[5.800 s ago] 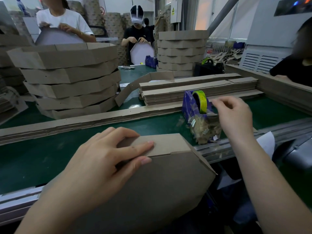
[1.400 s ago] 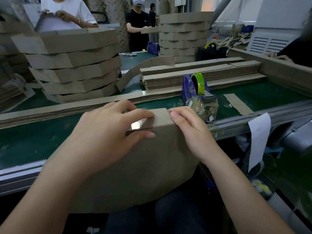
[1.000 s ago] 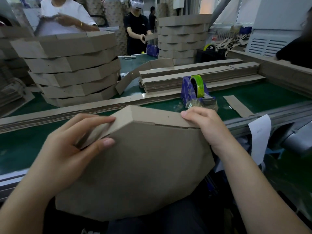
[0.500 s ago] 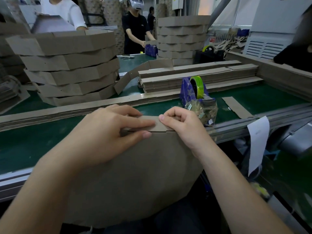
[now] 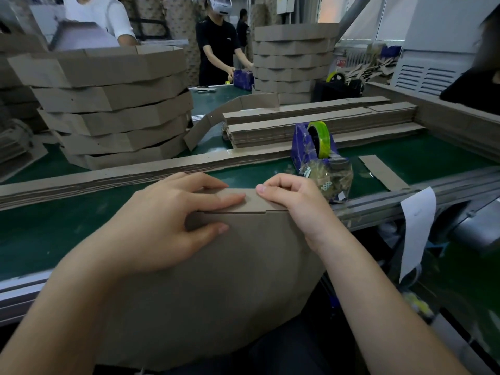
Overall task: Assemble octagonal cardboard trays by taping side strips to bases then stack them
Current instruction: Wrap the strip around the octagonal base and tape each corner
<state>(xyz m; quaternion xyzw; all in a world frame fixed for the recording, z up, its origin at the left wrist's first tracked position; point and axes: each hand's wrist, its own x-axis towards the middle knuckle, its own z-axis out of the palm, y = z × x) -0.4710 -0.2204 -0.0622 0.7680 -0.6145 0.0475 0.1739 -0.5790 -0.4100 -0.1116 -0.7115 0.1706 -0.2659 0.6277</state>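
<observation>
A green table (image 5: 40, 234) runs across the scene, with a stack of finished trays (image 5: 108, 104) at the far left and flat piles of strips (image 5: 311, 125) at the far right. The tray (image 5: 230, 280) being built stands tilted at the near edge, its base facing the person. The left hand (image 5: 167, 226) clamps its top side strip (image 5: 251, 201), fingers over and thumb on the base. The right hand (image 5: 295, 204) curls over the same strip just right of it, near the tape dispenser (image 5: 313, 147).
</observation>
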